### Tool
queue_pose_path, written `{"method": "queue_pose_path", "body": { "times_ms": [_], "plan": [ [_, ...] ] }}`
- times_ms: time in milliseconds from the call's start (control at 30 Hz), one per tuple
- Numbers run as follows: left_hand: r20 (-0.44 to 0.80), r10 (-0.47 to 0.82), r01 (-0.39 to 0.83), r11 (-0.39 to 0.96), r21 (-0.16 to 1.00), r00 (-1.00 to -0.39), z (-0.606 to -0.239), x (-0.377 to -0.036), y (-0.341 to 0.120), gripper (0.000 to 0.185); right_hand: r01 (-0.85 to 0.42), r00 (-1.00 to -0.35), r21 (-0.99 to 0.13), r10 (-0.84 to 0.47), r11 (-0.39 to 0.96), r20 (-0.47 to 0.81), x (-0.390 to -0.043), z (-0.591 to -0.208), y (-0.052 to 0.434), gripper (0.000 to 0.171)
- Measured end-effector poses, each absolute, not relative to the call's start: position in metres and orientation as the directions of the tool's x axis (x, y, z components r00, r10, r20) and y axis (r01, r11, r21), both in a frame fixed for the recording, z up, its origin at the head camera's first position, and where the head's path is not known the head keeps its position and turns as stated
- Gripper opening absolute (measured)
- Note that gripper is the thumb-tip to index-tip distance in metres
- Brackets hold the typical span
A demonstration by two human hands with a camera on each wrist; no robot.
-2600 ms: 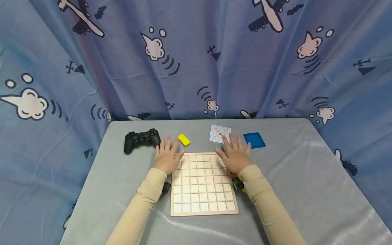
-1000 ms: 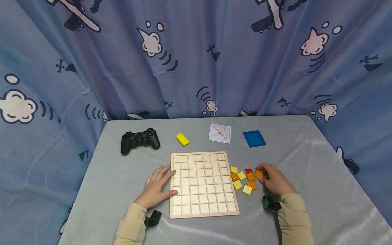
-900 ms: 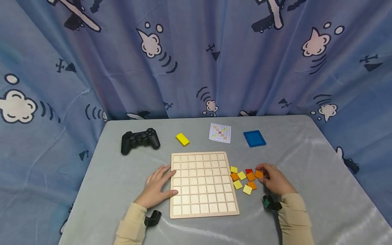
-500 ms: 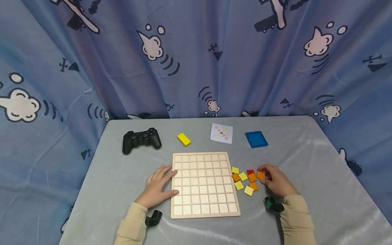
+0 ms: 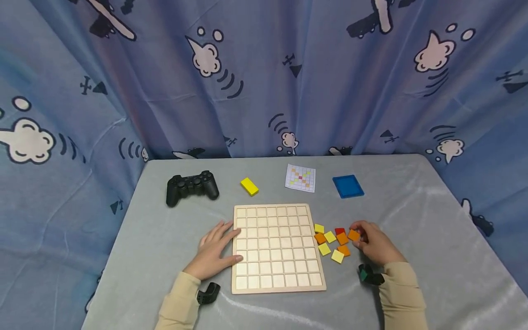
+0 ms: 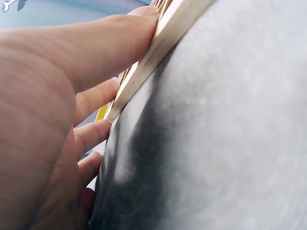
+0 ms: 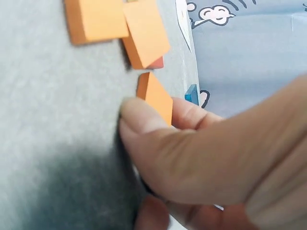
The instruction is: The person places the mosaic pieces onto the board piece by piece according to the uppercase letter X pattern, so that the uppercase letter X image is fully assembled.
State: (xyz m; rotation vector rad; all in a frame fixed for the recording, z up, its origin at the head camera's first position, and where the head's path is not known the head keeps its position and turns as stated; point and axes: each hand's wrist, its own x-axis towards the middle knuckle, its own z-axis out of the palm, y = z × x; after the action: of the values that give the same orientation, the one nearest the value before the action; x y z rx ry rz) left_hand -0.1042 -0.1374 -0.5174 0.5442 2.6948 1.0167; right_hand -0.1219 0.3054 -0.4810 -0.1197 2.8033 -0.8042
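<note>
A pale wooden grid board [image 5: 277, 247] lies flat on the grey table [image 5: 144, 238]. My left hand [image 5: 214, 250] rests flat with straight fingers [image 6: 105, 45] against the board's left edge [image 6: 158, 43]. Right of the board lie several loose square tiles [image 5: 330, 240], yellow, orange and one red. My right hand [image 5: 373, 245] pinches an orange tile [image 5: 353, 235] at the right end of that cluster; the right wrist view shows the orange tile [image 7: 154, 96] held between thumb and fingers [image 7: 144, 120], tilted up on edge on the table.
At the back of the table lie a black game controller [image 5: 191, 186], a yellow block [image 5: 249, 186], a pattern card [image 5: 300, 178] and a blue square lid [image 5: 348, 186]. A blue printed curtain [image 5: 264, 78] hangs round the table on all sides.
Both hands left the board's far edge: the left now lies against its left side, and the right went to the tiles and took an orange one. Over the last second they hardly move.
</note>
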Motion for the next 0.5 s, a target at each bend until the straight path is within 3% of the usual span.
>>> {"method": "queue_pose_path", "body": {
  "times_ms": [500],
  "plan": [
    [-0.063, 0.406, 0.261, 0.691, 0.674, -0.912, -0.5180, -0.1040, -0.1375, 0.070, -0.019, -0.984, -0.486, -0.103, 0.874, -0.147, -0.1210, -0.4831, 0.3044, 0.028]
  ]
}}
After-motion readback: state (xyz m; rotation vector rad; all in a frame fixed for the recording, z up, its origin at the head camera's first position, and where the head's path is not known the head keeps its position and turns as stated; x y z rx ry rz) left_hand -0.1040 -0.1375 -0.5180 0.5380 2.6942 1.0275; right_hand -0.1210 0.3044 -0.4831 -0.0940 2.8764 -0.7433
